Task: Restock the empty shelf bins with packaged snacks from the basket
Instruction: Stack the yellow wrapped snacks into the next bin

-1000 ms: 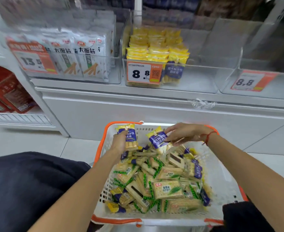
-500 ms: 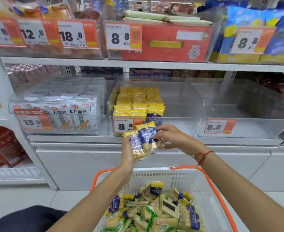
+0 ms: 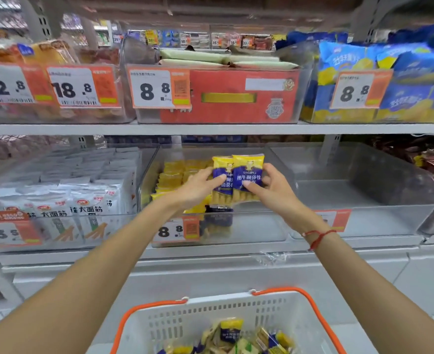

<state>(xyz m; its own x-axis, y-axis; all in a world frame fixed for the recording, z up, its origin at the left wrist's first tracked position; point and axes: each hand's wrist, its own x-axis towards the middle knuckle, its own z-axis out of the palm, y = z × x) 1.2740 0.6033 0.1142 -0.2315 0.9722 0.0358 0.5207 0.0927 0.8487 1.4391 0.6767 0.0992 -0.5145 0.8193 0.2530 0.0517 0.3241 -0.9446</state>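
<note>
A shop aisle: two white shelves of clear bins with orange price tags, and the white basket (image 3: pixel 236 318) with orange handles below me, snack packs heaped in its bottom. I hold two packs (image 3: pixel 239 178) upright, side by side, over the front of the middle bin (image 3: pixel 274 226), whose left part already carries rows of the same yellow packs. My left hand (image 3: pixel 198 186) grips the left pack, thumb across its blue label; my right hand (image 3: pixel 272 186) grips the right one, thumb on the front and fingers curled behind. The bin to the right (image 3: pixel 364 221) has nothing in it that I can see.

These packs look light, thin film round a stack of brittle biscuits, so I judge they will crackle, slip a little and break if squeezed. Best held by the flat faces near the middle, not by the crimped ends, and set down gently beside the standing rows.
</note>
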